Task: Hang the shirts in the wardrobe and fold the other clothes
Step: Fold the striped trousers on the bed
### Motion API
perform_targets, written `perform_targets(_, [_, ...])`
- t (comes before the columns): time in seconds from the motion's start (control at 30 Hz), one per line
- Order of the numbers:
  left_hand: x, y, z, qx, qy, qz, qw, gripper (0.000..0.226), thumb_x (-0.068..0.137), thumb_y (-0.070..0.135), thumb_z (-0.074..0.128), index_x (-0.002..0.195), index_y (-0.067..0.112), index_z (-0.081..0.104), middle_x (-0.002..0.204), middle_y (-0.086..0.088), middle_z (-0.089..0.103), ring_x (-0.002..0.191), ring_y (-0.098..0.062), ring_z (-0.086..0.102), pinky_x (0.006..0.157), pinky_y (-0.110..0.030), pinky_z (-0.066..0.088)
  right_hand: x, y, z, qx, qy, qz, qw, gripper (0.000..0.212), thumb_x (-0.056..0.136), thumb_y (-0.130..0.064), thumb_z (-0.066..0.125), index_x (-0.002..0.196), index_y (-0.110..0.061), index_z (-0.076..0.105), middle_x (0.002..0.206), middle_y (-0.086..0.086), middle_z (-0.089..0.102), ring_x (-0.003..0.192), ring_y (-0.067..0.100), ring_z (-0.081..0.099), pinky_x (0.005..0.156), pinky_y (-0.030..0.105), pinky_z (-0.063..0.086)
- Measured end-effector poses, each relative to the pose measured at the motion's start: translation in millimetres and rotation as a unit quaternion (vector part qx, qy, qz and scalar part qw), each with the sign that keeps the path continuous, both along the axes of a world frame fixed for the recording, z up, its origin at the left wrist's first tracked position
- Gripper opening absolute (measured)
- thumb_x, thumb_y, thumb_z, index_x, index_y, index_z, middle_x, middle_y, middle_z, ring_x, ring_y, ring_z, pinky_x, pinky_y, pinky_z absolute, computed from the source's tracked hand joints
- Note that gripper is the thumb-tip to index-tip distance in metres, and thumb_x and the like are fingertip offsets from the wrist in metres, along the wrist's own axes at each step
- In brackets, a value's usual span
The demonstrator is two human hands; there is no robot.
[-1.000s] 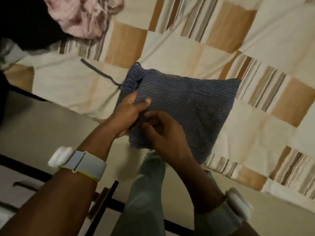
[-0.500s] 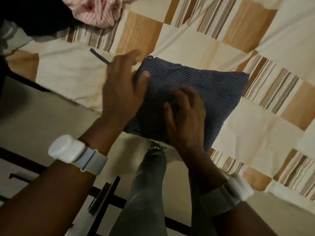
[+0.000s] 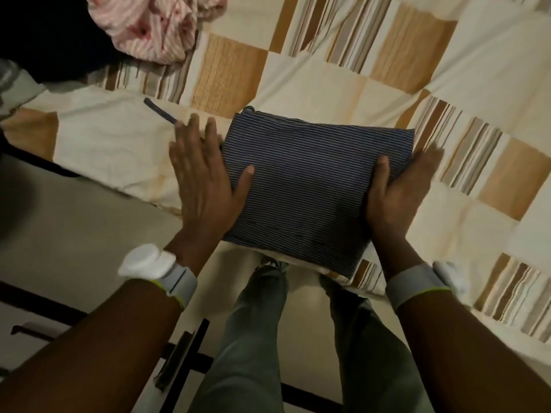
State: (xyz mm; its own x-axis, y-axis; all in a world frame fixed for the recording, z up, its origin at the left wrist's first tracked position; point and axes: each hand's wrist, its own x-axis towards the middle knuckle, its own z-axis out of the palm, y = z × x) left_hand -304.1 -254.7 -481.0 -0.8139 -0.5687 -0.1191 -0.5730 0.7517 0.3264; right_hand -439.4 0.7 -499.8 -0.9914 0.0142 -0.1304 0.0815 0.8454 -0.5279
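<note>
Fingers straight and lying together, the left hand [image 3: 202, 177] flanks the left edge of a folded navy striped garment [image 3: 310, 186] at frame center, thumb resting on the cloth. The right hand [image 3: 399, 192] flanks the right edge, thumb on top, its fingers blurred. The garment lies on a checked bedspread [image 3: 328, 76]; a pink striped garment [image 3: 155, 25] sits crumpled upper left. No writing is legible.

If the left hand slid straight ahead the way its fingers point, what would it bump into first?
Probably the thin dark drawstring, which lies on the bedcover right at the left hand fingertips. Past it comes only bare bedcover as far as the picture shows; the pink striped garment sits further off to the left.
</note>
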Motion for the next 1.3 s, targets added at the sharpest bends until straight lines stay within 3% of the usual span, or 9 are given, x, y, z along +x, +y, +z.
perform_targets(0.1, [17, 10, 6, 0.082, 0.024, 0.055, 0.995, 0.076, 0.101, 0.050, 0.057, 0.157, 0.008, 0.029, 0.150, -0.017, 0.042, 0.135, -0.032, 0.043, 0.111, -0.047, 0.037, 42, 13, 14, -0.113, -0.066, -0.071, 0.989, 0.077, 0.101, -0.056, 0.048, 0.163, -0.017, 0.023, 0.157, -0.002, 0.039, 0.143, 0.014, 0.039, 0.118, 0.040, 0.036])
perform_targets(0.23, [14, 26, 13, 0.176, -0.002, 0.171, 0.970, 0.068, 0.089, 0.056, 0.069, 0.138, 0.012, 0.051, 0.133, -0.009, 0.058, 0.120, -0.024, 0.055, 0.096, -0.040, 0.050, 80, 17, 22, -0.224, -0.188, -0.158, 0.943, 0.051, 0.096, -0.053, 0.064, 0.137, -0.024, 0.060, 0.125, -0.009, 0.070, 0.112, 0.008, 0.067, 0.101, 0.046, 0.056])
perform_targets(0.4, [-13, -5, 28, 0.228, -0.090, 0.146, 0.959, 0.055, 0.084, 0.056, 0.078, 0.124, 0.019, 0.067, 0.121, -0.004, 0.073, 0.106, -0.025, 0.069, 0.095, -0.039, 0.054, 58, 19, 17, -0.377, -0.313, -0.156, 0.858, 0.043, 0.091, -0.024, 0.078, 0.130, -0.013, 0.062, 0.119, 0.000, 0.074, 0.105, 0.015, 0.073, 0.097, 0.044, 0.060])
perform_targets(0.53, [-20, 2, 35, 0.151, -0.075, 0.045, 0.985, 0.055, 0.085, 0.057, 0.076, 0.121, 0.015, 0.071, 0.119, -0.014, 0.070, 0.107, -0.031, 0.068, 0.090, -0.041, 0.055, 39, 34, 20, -0.497, -0.442, -0.111, 0.738, 0.039, 0.095, -0.013, 0.070, 0.133, -0.004, 0.062, 0.124, 0.016, 0.073, 0.112, 0.036, 0.071, 0.098, 0.050, 0.057])
perform_targets(0.7, [-42, 53, 60, 0.269, -0.035, 0.067, 0.960, 0.049, 0.090, 0.044, 0.074, 0.132, 0.021, 0.065, 0.124, 0.007, 0.071, 0.112, -0.015, 0.068, 0.097, -0.035, 0.051, 16, 70, 40, -0.573, -0.442, -0.142, 0.675, 0.052, 0.087, -0.016, 0.073, 0.135, -0.001, 0.060, 0.127, 0.023, 0.069, 0.114, 0.044, 0.068, 0.099, 0.056, 0.056])
perform_targets(0.8, [-78, 122, 67, 0.368, -0.032, 0.081, 0.926, 0.030, 0.093, 0.031, 0.073, 0.122, 0.032, 0.066, 0.109, 0.023, 0.074, 0.103, 0.001, 0.070, 0.095, -0.032, 0.054, -12, 146, 61, -0.595, -0.411, -0.156, 0.673, 0.052, 0.086, -0.018, 0.069, 0.133, 0.001, 0.060, 0.118, 0.018, 0.072, 0.103, 0.035, 0.072, 0.087, 0.045, 0.061])
perform_targets(0.97, [-130, 234, 68, 0.445, -0.024, 0.077, 0.892, 0.017, 0.094, 0.035, 0.069, 0.111, 0.038, 0.068, 0.112, 0.014, 0.073, 0.104, -0.010, 0.071, 0.103, -0.047, 0.052, -37, 278, 91, -0.608, -0.346, -0.132, 0.703, 0.033, 0.088, -0.011, 0.060, 0.121, -0.005, 0.064, 0.112, 0.013, 0.072, 0.096, 0.028, 0.071, 0.083, 0.039, 0.060])
perform_targets(1.17, [-194, 381, 81, 0.488, -0.019, -0.035, 0.872, 0.055, 0.081, 0.061, 0.067, 0.132, 0.041, 0.061, 0.128, 0.012, 0.070, 0.118, -0.016, 0.067, 0.106, -0.051, 0.049, -53, 435, 133, -0.552, -0.267, -0.173, 0.771, 0.033, 0.084, -0.010, 0.061, 0.117, -0.007, 0.064, 0.108, 0.010, 0.075, 0.098, 0.028, 0.073, 0.084, 0.038, 0.060])
perform_targets(1.3, [-236, 456, 94, 0.505, 0.002, -0.089, 0.858, 0.054, 0.081, 0.062, 0.062, 0.132, 0.045, 0.056, 0.126, 0.016, 0.069, 0.117, -0.008, 0.067, 0.103, -0.043, 0.051, -73, 515, 158, -0.554, -0.206, -0.202, 0.781, 0.033, 0.082, -0.012, 0.056, 0.114, -0.007, 0.063, 0.104, 0.007, 0.075, 0.092, 0.025, 0.073, 0.078, 0.034, 0.060])
